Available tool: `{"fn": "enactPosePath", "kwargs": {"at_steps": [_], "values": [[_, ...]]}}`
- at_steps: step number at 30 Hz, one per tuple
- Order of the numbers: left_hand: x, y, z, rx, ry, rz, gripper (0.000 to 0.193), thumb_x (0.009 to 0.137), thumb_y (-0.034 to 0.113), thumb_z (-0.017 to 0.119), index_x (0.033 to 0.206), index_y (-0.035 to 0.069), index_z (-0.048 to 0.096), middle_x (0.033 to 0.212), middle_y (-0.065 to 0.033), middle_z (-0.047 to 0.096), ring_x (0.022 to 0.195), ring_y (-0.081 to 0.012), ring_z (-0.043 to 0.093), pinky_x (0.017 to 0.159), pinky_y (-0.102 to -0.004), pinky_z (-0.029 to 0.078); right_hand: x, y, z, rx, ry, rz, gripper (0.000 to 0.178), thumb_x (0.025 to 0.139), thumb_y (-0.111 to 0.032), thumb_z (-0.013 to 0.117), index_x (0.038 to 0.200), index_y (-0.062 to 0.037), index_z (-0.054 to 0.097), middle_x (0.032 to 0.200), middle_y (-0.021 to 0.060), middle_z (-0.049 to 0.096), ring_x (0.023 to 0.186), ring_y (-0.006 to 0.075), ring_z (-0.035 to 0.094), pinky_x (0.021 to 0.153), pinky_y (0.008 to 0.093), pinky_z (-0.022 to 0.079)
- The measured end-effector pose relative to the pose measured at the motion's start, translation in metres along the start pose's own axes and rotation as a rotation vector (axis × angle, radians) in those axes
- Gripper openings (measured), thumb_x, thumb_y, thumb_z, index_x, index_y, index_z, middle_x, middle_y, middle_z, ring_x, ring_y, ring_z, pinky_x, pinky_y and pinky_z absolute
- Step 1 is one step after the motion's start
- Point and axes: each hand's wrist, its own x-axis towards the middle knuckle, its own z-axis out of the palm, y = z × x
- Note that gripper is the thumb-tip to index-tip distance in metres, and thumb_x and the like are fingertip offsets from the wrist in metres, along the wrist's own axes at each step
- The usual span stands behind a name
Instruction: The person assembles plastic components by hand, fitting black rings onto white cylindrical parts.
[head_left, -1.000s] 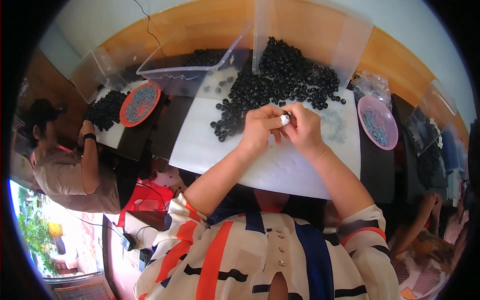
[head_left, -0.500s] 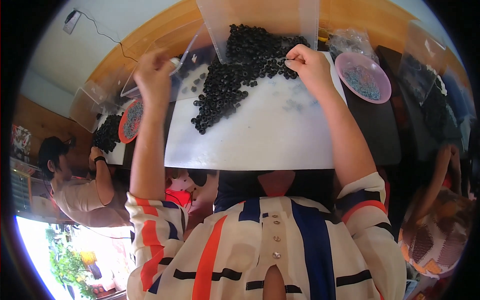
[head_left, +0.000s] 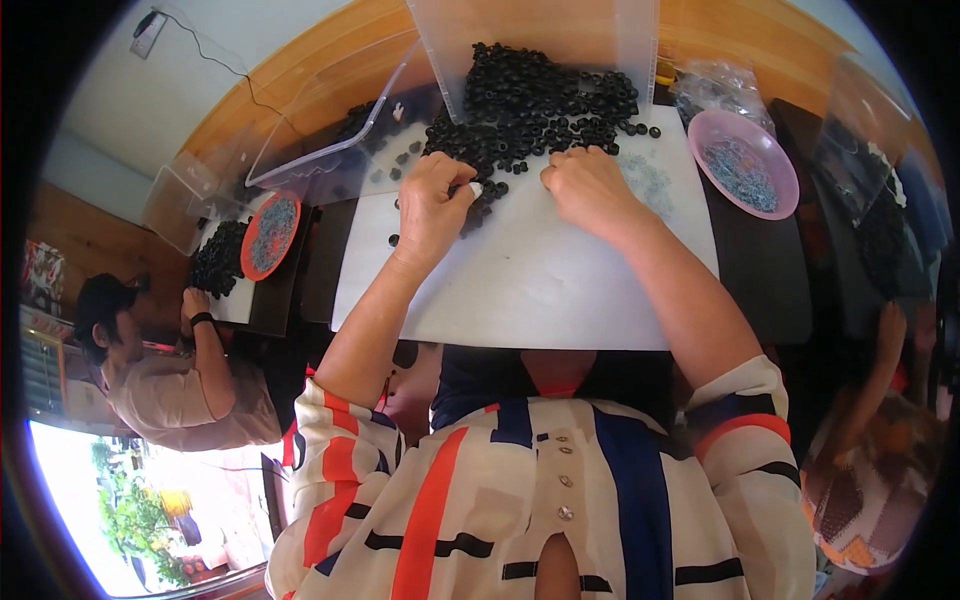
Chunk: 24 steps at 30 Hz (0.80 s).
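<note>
Small black ring-shaped pieces (head_left: pixel 500 145) lie heaped on a white board (head_left: pixel 530 300), spilling from a clear plastic bin (head_left: pixel 440 60) at the far side. My left hand (head_left: pixel 432 208) is closed over the left part of the heap and hides some pieces. Something small and white (head_left: pixel 475 188) shows at its fingertips; I cannot tell if it is held or worn on a finger. My right hand (head_left: pixel 592 192) is curled at the near edge of the heap, fingertips turned down and hidden. Small pale bluish pieces (head_left: pixel 645 180) lie right of it.
A pink bowl (head_left: pixel 745 170) of small grey-blue metal pieces stands at the right, before a clear bag (head_left: pixel 725 90). An orange bowl (head_left: pixel 270 235) and tilted clear bin (head_left: pixel 350 150) are at the left. Co-workers sit left (head_left: pixel 170 370) and right (head_left: pixel 870 440).
My left hand has come down and right from beside the clear bin to the heap. My right hand has moved nearer and slightly left. The whole view has shifted a little.
</note>
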Motion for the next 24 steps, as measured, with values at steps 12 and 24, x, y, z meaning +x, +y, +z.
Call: {"fn": "enactPosePath", "kwargs": {"at_steps": [12,24], "values": [[0.055,-0.037,0.041,0.289,-0.097,0.185,0.019,0.072,0.005,0.069,0.091,0.006,0.072,0.087,-0.0094,0.061,0.095,-0.0303,0.058,0.079,-0.0413,0.05,0.002,-0.002,-0.001,-0.003,0.08,0.176,0.013,0.08,-0.007,0.059,0.087,-0.0038,0.07,0.09,0.0134,0.068,0.085,0.0305,0.068,0.074,0.0432,0.051],[0.063,-0.024,0.034,0.405,-0.258,0.238,0.014,0.069,0.005,0.069,0.084,0.005,0.068,0.086,-0.0097,0.061,0.09,-0.0285,0.061,0.075,-0.0403,0.051,-0.001,0.006,-0.009,0.007,0.036,0.161,0.014,0.08,-0.007,0.058,0.089,-0.0045,0.069,0.093,0.0117,0.069,0.09,0.0291,0.066,0.078,0.0422,0.048]]}}
